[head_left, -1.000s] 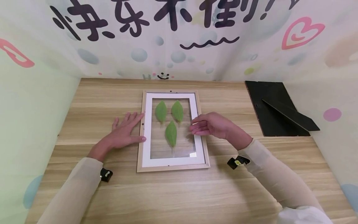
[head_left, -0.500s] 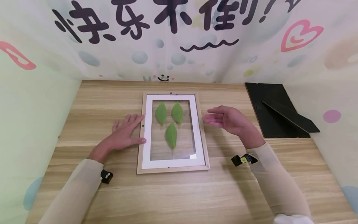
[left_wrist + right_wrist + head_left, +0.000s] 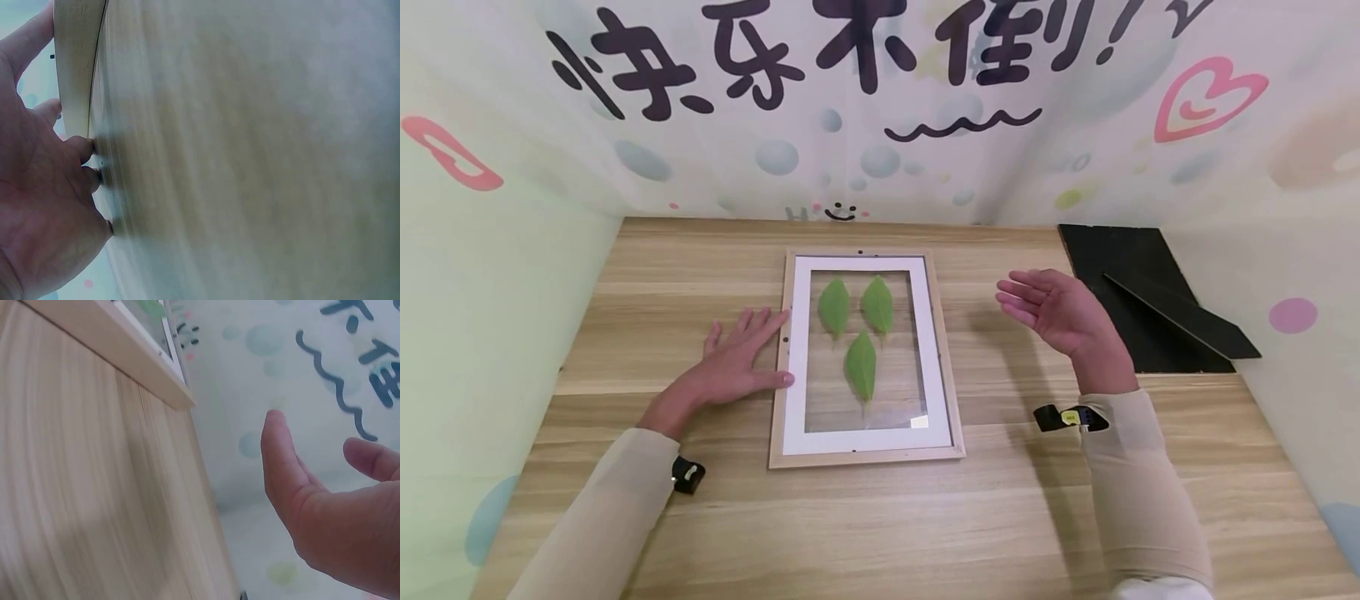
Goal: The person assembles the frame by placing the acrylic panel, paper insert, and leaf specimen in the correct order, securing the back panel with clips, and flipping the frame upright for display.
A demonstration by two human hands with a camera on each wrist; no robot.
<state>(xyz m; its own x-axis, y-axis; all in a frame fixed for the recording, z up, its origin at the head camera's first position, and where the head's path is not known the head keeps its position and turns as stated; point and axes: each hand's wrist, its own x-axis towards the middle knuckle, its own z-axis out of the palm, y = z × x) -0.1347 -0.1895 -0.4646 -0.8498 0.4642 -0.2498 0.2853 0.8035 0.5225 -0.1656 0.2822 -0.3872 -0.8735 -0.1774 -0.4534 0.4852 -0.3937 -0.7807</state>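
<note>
A light wooden frame (image 3: 868, 459) with a white mat and a clear pane lies flat mid-table, three green leaves (image 3: 860, 367) within the mat's window. The left hand (image 3: 722, 367) has its fingers spread, thumb and index fingertip touching the frame's left edge. In the left wrist view that hand (image 3: 44, 194) is beside the frame's side (image 3: 76, 62). Raised over the table to the right of the frame, the right hand (image 3: 1063, 312) holds nothing, fingers extended. The right wrist view shows this hand (image 3: 337, 512) apart from the frame's corner (image 3: 169, 387).
A black backing board (image 3: 1093, 250) with a black stand leg (image 3: 1187, 317) lies at the right rear of the wooden table (image 3: 850, 533). Printed cloth walls (image 3: 700, 167) rise at the back and both sides.
The right hand has moved from the frame's right side out to the right, toward the black board. The left hand has kept its place on the frame's edge.
</note>
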